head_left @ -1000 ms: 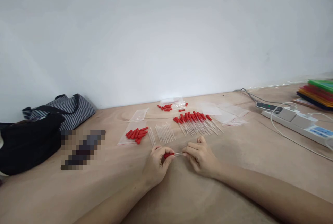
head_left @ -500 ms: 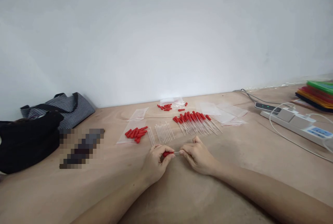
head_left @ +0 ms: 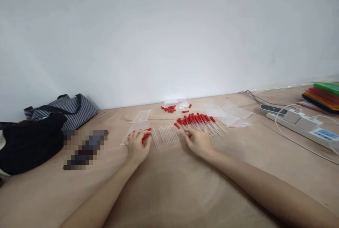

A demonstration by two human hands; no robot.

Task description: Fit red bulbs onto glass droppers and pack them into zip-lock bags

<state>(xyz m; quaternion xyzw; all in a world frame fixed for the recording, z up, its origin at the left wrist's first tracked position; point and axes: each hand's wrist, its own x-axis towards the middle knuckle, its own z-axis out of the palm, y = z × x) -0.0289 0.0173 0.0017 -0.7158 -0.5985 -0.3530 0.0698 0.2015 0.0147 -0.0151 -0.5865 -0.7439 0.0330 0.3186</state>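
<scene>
Right grip, palm down, pinches dropper; left grip, curled over bulbs, unclear.

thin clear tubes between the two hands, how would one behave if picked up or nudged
The thin clear tubes look straight, so one would probably feel stiff. Being slender, it is likely light. Lying loose on the pale wooden table, it may roll if nudged.

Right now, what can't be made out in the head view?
All head view:
- Grip of the left hand: fingers hide part of the red, bulb-shaped caps.
- Grip of the right hand: contact with the thin, clear, red-capped tube too small.
- Long dark object: pixelated.
- White plastic power strip: one end cut off, right edge.
</scene>
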